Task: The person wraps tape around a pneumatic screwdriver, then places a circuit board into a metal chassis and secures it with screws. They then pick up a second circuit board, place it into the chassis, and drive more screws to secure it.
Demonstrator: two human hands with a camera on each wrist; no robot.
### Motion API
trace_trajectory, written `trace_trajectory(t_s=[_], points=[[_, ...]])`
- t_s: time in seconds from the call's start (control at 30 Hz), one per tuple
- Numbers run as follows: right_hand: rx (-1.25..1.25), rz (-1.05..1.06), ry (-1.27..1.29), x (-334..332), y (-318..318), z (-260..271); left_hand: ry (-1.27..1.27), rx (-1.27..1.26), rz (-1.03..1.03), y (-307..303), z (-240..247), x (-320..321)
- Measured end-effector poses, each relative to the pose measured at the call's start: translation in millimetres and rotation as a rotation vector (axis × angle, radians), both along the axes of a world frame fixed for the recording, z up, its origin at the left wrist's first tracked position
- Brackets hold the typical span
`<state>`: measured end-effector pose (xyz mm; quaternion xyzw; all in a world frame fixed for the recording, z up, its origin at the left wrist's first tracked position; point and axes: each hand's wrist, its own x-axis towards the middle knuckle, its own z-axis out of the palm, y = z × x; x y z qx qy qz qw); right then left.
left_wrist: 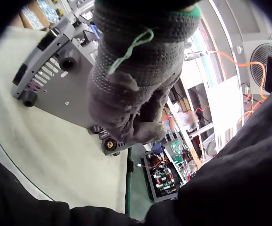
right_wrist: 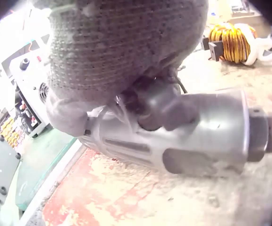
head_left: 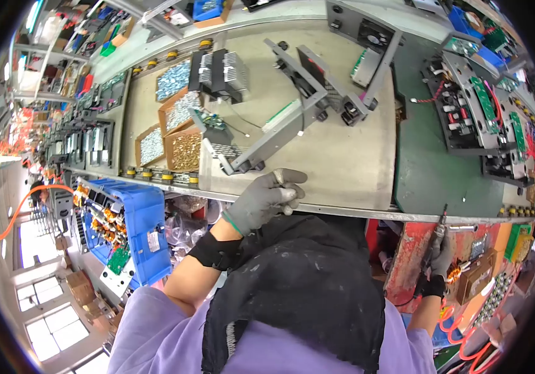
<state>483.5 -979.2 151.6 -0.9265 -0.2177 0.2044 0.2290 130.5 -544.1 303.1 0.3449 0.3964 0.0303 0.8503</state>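
My left hand, in a grey glove, hovers at the bench's near edge with its fingers loosely bent and nothing visible in them. Just beyond it stands a grey metal chassis, whose slotted panel and black feet show in the left wrist view. Down at the right, my gloved right hand grips a power screwdriver with a silvery cylindrical body. Its thin bit points towards the bench. The screwdriver lies close over a worn red board. The glove hides part of its body.
Cardboard trays of screws sit left of the chassis, near black finned heat sinks. Another grey frame stands behind. A blue crate is at the left, a circuit-filled unit at the right. A copper coil lies beside the screwdriver.
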Motion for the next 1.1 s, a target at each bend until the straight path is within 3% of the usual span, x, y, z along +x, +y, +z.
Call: trace_trajectory(t_s=[0.1,0.2,0.3,0.37,0.4,0.47,0.53,0.6,0.67,0.73,0.77,0.8,0.9,1.0,1.03,1.1], points=[[-0.264,-0.221,-0.062,-41.6,57.6,45.6,-0.024,0.037,-0.033,-0.7,-3.7,1.5],[-0.46,-0.304,-0.143,-44.8,49.2,10.8,-0.042,0.066,-0.053,-4.6,-8.6,7.7],[-0.527,-0.392,-0.093,-39.3,52.4,12.2,0.001,0.032,-0.106,-5.8,-10.5,18.4],[-0.282,-0.272,0.034,-36.0,54.4,24.5,0.032,0.019,-0.155,-6.3,-7.8,27.7],[-0.286,-0.276,0.035,-34.1,54.8,24.7,0.032,0.015,-0.159,-7.5,-10.9,34.4],[0.409,-0.15,0.746,-36.3,55.6,22.9,0.035,0.076,-0.336,-9.6,-18.5,48.0],[0.564,-0.194,1.07,-66.0,116.1,76.7,-0.044,0.151,-0.469,-16.3,-13.6,75.0],[0.487,-0.082,1.12,-84.8,164.5,114.1,-0.072,0.142,-0.509,-25.8,-19.8,90.5],[0.412,0.034,1.163,-97.9,198.1,114.3,0.008,0.3,-0.608,-36.1,-22.5,102.8],[0.385,0.557,0.765,-111.2,228.7,105.3,0.134,0.346,-0.504,-43.1,-21.1,109.7],[0.171,0.543,0.812,-111.6,242.6,123.4,0.249,0.382,-0.405,-43.8,-20.7,109.0],[0.17,0.542,0.815,-112.3,252.8,128.2,0.251,0.379,-0.406,-40.4,-24.7,104.9],[0.34,0.544,0.82,-116.5,266.5,135.8,0.15,0.249,-0.049,-33.0,-31.0,94.8],[0.488,0.521,0.931,-104.4,262.9,115.9,0.002,0.307,0.023,-24.2,-21.3,90.0],[0.499,0.433,1.112,-103.4,260.9,113.6,-0.007,0.319,0.016,-21.2,-12.2,90.0],[0.498,0.434,1.043,-111.7,256.6,108.1,-0.042,0.326,0.021,-16.7,-11.5,90.2]])
